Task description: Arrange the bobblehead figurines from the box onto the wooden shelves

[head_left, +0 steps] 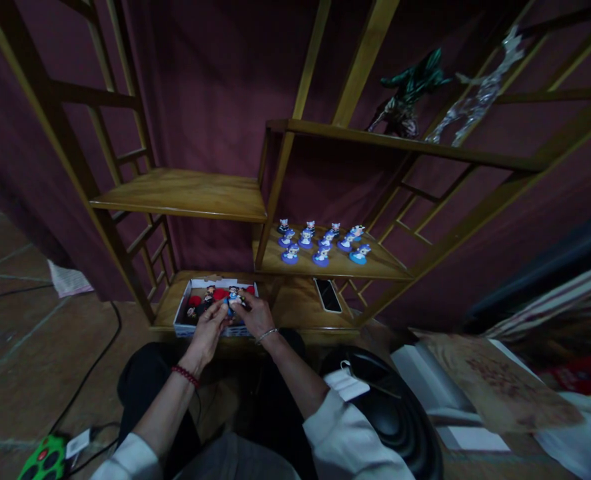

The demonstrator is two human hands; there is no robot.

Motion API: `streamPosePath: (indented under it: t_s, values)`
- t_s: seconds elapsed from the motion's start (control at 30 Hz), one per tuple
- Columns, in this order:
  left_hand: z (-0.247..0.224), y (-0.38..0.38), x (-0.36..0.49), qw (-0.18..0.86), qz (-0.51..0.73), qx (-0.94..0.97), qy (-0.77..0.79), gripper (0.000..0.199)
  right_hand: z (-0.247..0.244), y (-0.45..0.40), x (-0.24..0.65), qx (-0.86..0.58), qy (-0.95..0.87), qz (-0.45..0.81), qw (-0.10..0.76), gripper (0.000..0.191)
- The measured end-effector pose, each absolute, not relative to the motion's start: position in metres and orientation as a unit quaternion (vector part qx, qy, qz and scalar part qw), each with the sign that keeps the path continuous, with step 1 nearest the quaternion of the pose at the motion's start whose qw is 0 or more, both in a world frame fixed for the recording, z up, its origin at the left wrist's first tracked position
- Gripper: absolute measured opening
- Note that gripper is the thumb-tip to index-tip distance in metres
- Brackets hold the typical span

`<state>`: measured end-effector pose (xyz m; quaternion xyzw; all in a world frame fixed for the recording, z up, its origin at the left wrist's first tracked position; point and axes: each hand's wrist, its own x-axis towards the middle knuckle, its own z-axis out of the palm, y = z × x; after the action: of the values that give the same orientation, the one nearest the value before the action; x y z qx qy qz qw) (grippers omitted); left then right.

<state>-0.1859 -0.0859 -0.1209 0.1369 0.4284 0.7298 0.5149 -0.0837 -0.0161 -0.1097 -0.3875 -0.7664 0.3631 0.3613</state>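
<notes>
Both hands meet over a white box (184, 305) on the lowest shelf. Between them is a small figurine (234, 295) with dark hair and a blue-and-white body. My left hand (210, 330) pinches its lower part from the left. On the other side, my right hand (256, 316) closes its fingers on the figurine. Inside the box lie more figurines (209, 293) in black and red, partly hidden by my hands. Several purple-and-white figurines (306, 239) stand in rows on the shelf just above, to the right.
A phone (328, 295) lies on the lowest shelf (285, 303) right of the box. A dark green statue (409, 93) and a clear one (480, 97) stand higher up. Beside my right knee is a black ridged object (400, 417); cardboard (500, 380) lies farther right.
</notes>
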Motion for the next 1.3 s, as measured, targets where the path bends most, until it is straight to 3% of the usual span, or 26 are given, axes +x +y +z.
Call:
streamPosePath:
  t_s: [0.57,1.3]
  values:
    - [-0.118,-0.106,-0.159,0.524,0.732,0.115,0.419,0.011,-0.101,-0.034,-0.058,-0.375,-0.772,0.385,0.340,0.029]
    - [-0.102,-0.095,-0.081,0.536,0.742,0.132,0.380,0.014,-0.088,-0.009,0.023,-0.352,-0.773,0.405,0.338,0.028]
